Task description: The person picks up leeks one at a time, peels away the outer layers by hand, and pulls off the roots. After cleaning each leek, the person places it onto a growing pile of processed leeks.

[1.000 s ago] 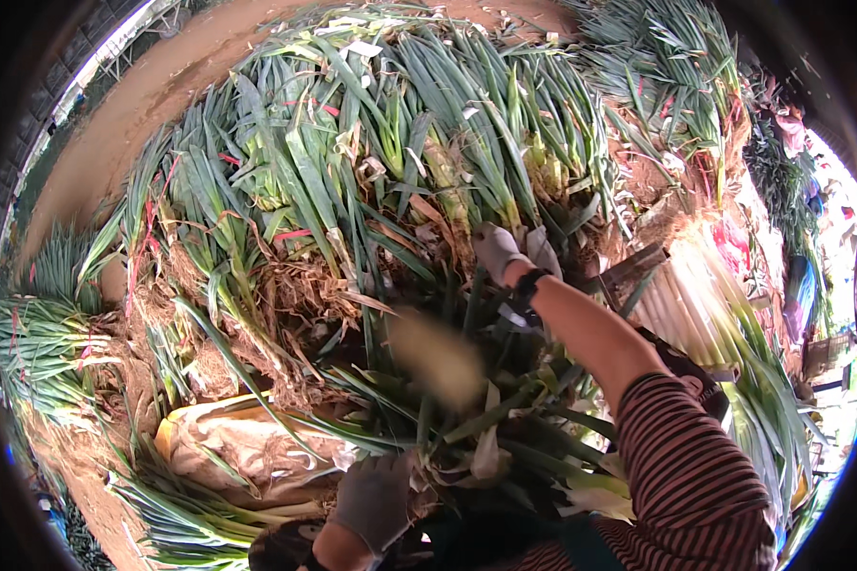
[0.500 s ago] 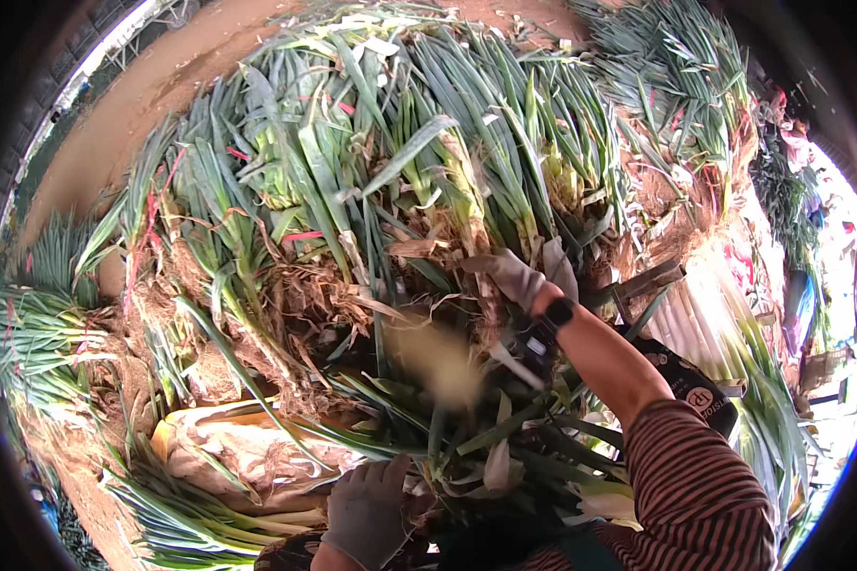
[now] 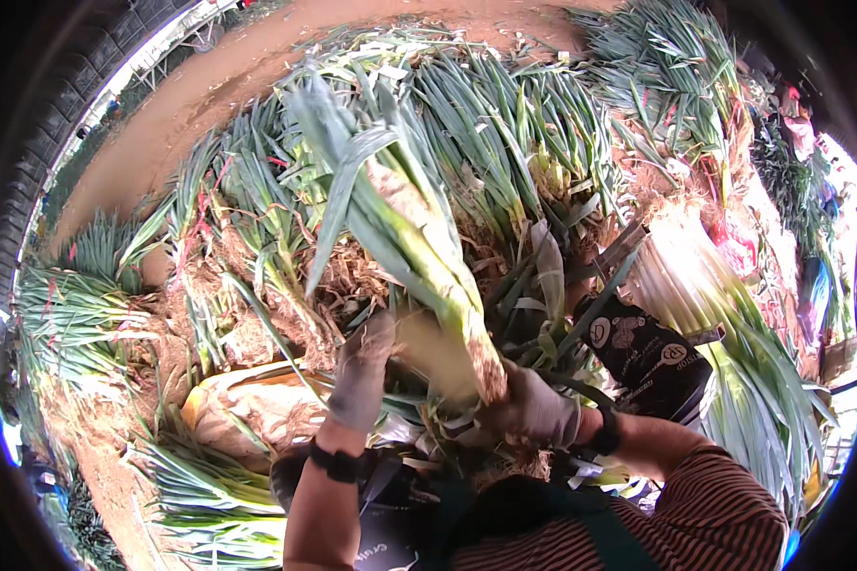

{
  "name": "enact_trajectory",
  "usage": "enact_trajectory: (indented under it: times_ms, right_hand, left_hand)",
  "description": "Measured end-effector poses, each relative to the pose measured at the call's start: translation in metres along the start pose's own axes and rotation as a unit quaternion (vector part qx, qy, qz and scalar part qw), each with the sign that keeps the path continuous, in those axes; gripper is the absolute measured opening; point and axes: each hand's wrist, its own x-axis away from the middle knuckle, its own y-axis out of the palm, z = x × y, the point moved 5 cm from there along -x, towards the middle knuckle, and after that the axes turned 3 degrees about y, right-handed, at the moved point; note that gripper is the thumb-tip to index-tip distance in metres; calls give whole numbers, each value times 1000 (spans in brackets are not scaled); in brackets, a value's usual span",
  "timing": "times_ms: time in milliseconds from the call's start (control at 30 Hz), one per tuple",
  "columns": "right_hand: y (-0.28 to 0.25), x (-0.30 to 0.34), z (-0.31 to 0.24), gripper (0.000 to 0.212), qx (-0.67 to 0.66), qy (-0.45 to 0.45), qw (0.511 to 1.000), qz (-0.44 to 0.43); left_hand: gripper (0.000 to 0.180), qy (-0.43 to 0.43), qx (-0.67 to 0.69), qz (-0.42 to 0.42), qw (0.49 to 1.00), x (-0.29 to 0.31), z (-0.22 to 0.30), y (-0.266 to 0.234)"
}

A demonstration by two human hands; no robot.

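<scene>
My right hand (image 3: 535,407), in a dirty grey glove, is closed round the root end of a thick leek (image 3: 419,228). The leek slants away to the upper left, its green leaves over the heap and its lower stem browned with dry skin. Just left of the stem, my gloved left hand (image 3: 364,366) is raised with its fingers stretched upward and nothing visible in it. A pale blur between the hands hides part of what lies there. Loose roots hang below my right hand.
Untrimmed leeks (image 3: 505,143) lie heaped in front. White-stemmed leeks (image 3: 681,262) are stacked at the right, beside a metal bar (image 3: 619,249) and a dark printed cloth (image 3: 643,357). A pale wrapped bundle (image 3: 248,409) lies left, near more leeks (image 3: 209,495).
My right hand has drawn back toward me from the heap, bringing a leek with it. My left hand has risen forward from near my lap. The view has shifted slightly.
</scene>
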Motion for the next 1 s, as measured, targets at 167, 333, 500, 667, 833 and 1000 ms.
enact_trajectory:
  times_ms: [167, 333, 500, 667, 833, 1000]
  right_hand:
    - [24, 37, 19, 80, 188, 36, 980, -50]
    - [-6, -7, -47, 103, -114, -70, 988, -77]
    - [-21, -9, -68, 48, -360, -24, 932, -14]
    - [-25, 4, -60, 33, -401, -20, 916, 8]
    - [-29, 16, -50, 29, -401, -5, 913, 77]
    - [-32, 42, -63, 32, -405, -2, 909, 101]
  left_hand:
    - [15, -58, 12, 61, 996, 6, 12, 43]
    - [12, 17, -118, -20, 993, 46, 20, 57]
    - [31, -32, -164, -68, 984, 79, -15, 85]
    - [42, -56, -25, -13, 998, 98, -58, 85]
    - [38, 73, -447, -146, 879, 97, -33, 99]
    - [23, -69, 59, -13, 996, 105, -22, 134]
